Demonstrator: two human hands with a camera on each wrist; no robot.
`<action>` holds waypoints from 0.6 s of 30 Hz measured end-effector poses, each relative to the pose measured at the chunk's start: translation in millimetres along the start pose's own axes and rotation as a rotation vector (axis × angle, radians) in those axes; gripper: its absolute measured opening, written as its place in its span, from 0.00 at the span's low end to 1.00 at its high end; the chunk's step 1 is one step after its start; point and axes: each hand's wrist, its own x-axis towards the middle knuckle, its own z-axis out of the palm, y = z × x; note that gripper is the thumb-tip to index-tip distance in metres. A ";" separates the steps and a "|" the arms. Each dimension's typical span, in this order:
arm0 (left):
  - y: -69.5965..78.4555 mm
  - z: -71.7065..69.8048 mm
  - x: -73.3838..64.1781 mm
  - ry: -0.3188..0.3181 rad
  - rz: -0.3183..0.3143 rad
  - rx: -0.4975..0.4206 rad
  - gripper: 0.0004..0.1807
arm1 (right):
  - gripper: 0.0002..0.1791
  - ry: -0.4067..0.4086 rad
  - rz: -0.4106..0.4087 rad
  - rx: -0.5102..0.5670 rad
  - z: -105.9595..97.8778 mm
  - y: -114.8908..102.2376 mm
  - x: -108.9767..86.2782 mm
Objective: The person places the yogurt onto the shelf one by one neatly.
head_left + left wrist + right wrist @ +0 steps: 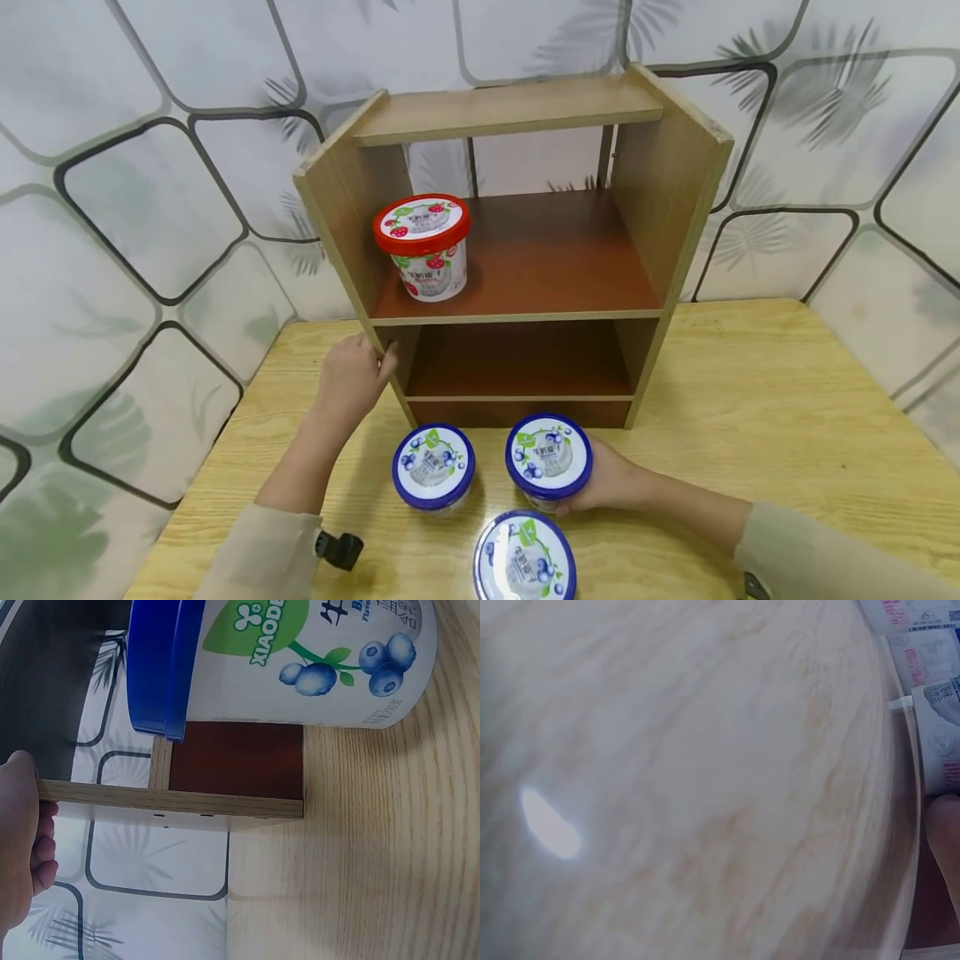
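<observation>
My left hand (352, 375) grips the front edge of the left side panel of a small wooden shelf (517, 317); in the left wrist view its thumb and fingers lie on either side of that panel. My right hand (611, 479) holds a blue-lidded blueberry tub (549, 454) from its right side, in front of the shelf's base. Left of it stands a second blueberry tub (433, 467), and a third tub (525, 560) is nearer me. At the right edge of the right wrist view, part of my hand (946, 832) shows beside a tub (939, 742).
A red-lidded strawberry tub (423, 250) stands at the left of the shelf's upper compartment, above the lower compartment (521, 358). The wooden table (780, 433) spreads to both sides, with patterned wall covering (165, 208) behind. A pale, blurred surface (690, 765) fills most of the right wrist view.
</observation>
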 end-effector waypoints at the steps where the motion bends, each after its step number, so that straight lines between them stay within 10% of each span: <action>1: -0.2 0.3 0.1 -0.002 -0.001 -0.002 0.14 | 0.50 0.004 0.005 0.008 -0.3 -0.4 -0.1; 18: 1.3 -1.6 -0.1 0.003 0.004 -0.009 0.14 | 0.52 0.018 -0.022 -0.080 -15.7 -17.9 2.6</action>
